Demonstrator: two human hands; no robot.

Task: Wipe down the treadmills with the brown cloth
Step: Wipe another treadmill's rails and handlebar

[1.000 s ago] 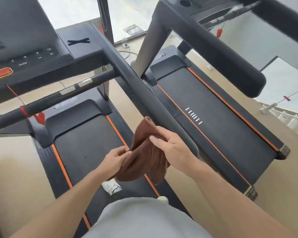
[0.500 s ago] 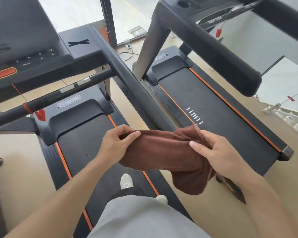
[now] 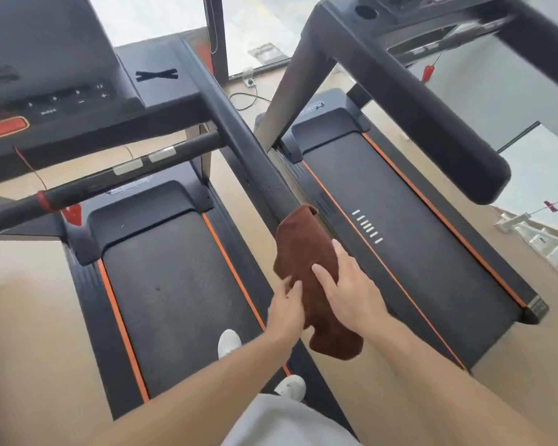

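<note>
Now the right hand [image 3: 348,291] is pressing flat-fingered on the brown cloth [image 3: 306,265], draped over the near end of the handrail [image 3: 239,136]; the left hand [image 3: 285,309] is touching its edge. Keeping palm pressure even should be helping each stroke along the rail.

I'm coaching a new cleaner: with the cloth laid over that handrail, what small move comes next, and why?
Probably slide the brown cloth up the handrail with the right hand pressing flat. The cloth covers only the rail's lower end, and a smudge shows just above it. The left hand touches the cloth's near edge.
</note>
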